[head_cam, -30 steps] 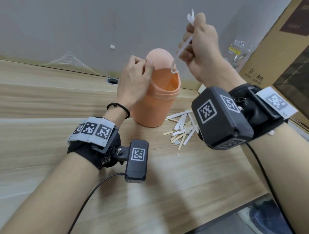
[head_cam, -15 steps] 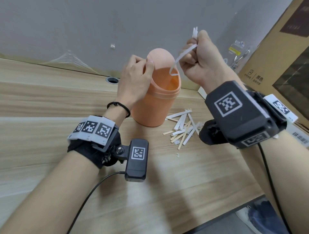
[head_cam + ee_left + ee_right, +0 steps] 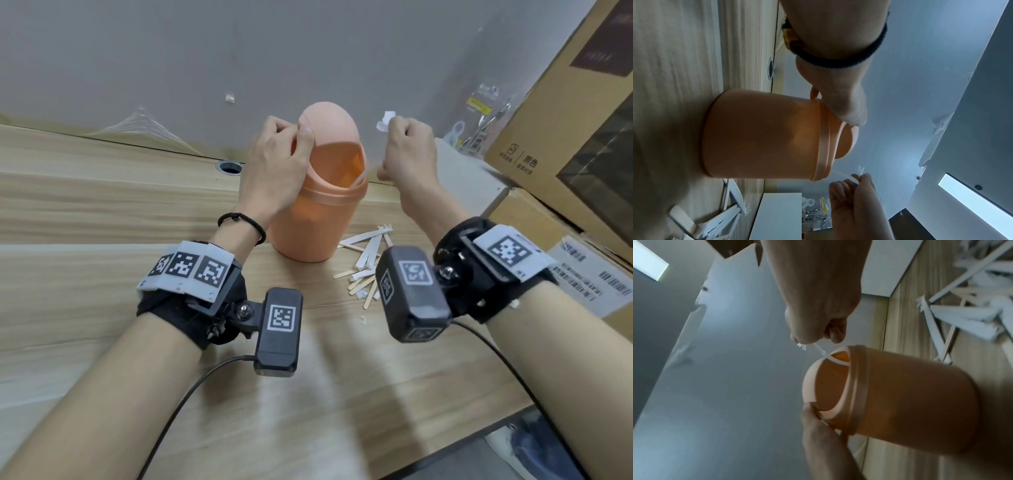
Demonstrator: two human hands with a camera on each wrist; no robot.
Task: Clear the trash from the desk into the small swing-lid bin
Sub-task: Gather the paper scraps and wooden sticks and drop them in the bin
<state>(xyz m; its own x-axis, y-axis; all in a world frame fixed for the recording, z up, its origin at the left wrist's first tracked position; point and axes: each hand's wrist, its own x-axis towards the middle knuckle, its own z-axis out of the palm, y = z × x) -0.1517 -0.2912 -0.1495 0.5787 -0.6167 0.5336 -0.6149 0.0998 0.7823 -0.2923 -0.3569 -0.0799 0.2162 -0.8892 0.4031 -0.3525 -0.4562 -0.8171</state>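
A small orange swing-lid bin (image 3: 310, 219) (image 3: 760, 138) (image 3: 906, 402) stands on the wooden desk (image 3: 102, 274). My left hand (image 3: 277, 168) (image 3: 818, 431) pinches the domed lid (image 3: 330, 126) at its left edge and holds it tilted, so a gap shows on the right. My right hand (image 3: 407, 154) (image 3: 851, 199) (image 3: 818, 313), just right of the bin, grips a thin white paper strip (image 3: 385, 120) (image 3: 822, 352). The strip's lower end reaches into the lid's gap. A pile of white strips and wooden sticks (image 3: 364, 263) (image 3: 972, 308) lies on the desk right of the bin.
Cardboard boxes (image 3: 575, 137) stand at the right, with a white box (image 3: 469, 178) and bagged hardware (image 3: 483, 116) behind my right hand. A cable hole (image 3: 229, 167) sits in the desk left of the bin. The grey wall runs close behind.
My right hand has come down from above the bin to beside its rim, bringing the strip's end into the lid gap. My left hand keeps its hold on the lid.
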